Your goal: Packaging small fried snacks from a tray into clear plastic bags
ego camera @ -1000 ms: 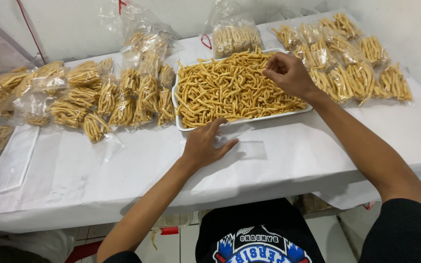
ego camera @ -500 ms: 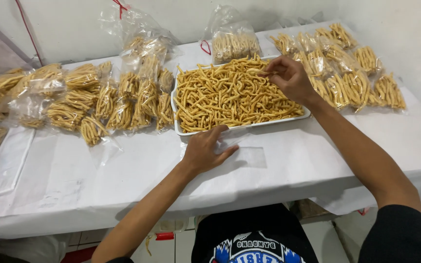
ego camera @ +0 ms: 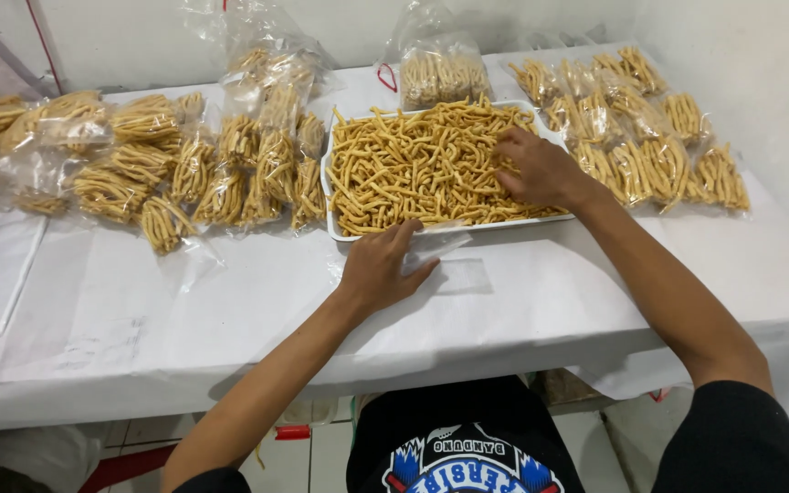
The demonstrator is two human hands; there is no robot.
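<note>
Seen from above, a person in a black shirt faces a white-covered worktop (ego camera: 184, 310). At the middle back sits a white rectangular tray (ego camera: 329, 196) heaped with thin, golden-yellow fried snack sticks (ego camera: 413, 169). The right hand (ego camera: 536, 169) lies palm down on the right part of that heap, inside the tray, its fingers bent and sunk among the sticks; whether any stick is pinched between them cannot be made out. The left hand (ego camera: 381, 267) rests on the worktop just in front of the tray's near edge, palm down with fingers loosely spread, pressing on a small empty clear plastic bag (ego camera: 454, 269) that lies flat on the white cover and reaches out to the right from under the fingers. The two hands are near each other, the tray's front rim between them. To the left of the tray lies a crowd of small filled clear bags of the same sticks (ego camera: 230, 173), stretching to the far left edge. To the right of the tray lies another group of filled bags (ego camera: 659, 146), just beside the right hand's wrist. Two larger, knotted bags of sticks (ego camera: 440, 68) stand behind the tray against the pale wall.
</note>
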